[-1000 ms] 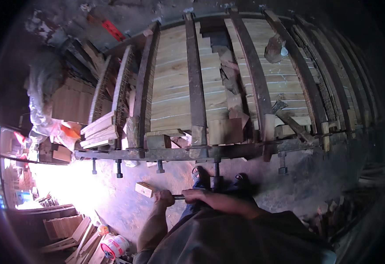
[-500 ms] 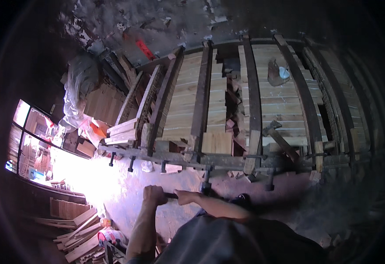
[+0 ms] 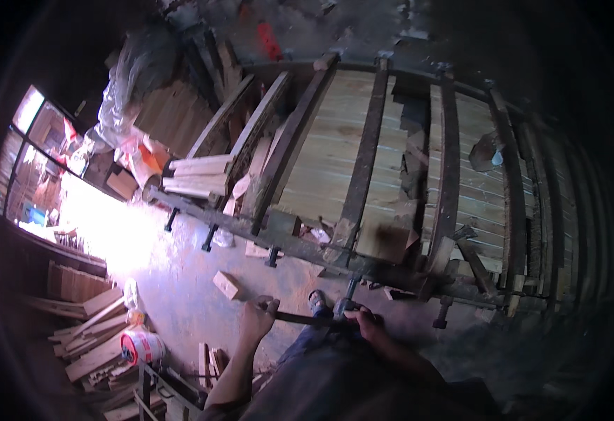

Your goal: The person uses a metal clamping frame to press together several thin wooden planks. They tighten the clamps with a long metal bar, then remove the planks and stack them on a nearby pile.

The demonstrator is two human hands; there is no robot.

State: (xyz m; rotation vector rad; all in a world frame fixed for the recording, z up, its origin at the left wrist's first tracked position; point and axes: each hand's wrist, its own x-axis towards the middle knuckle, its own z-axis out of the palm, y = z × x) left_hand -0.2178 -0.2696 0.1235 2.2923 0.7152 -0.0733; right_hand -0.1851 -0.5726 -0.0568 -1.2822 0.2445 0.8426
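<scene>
**Both hands on a dark bar at the near edge of a clamping rack**

The left hand (image 3: 259, 313) has its fingers wrapped shut around the left end of a thin dark bar (image 3: 300, 318); the right hand (image 3: 363, 323) grips the bar's right end, fingers curled together, just below a clamp screw (image 3: 349, 291) that hangs from the near rail (image 3: 307, 245) of the rack; the bar lies roughly level between the two hands, low in the middle of the scene. Beyond the rail, pale wooden boards (image 3: 335, 154) lie flat under dark crossbars (image 3: 363, 168). A small wood block (image 3: 227, 285) sits on the dusty floor (image 3: 173, 281), near and left of the left hand; offcuts (image 3: 89, 337) and a red-and-white can (image 3: 141, 346) lie further left.
</scene>
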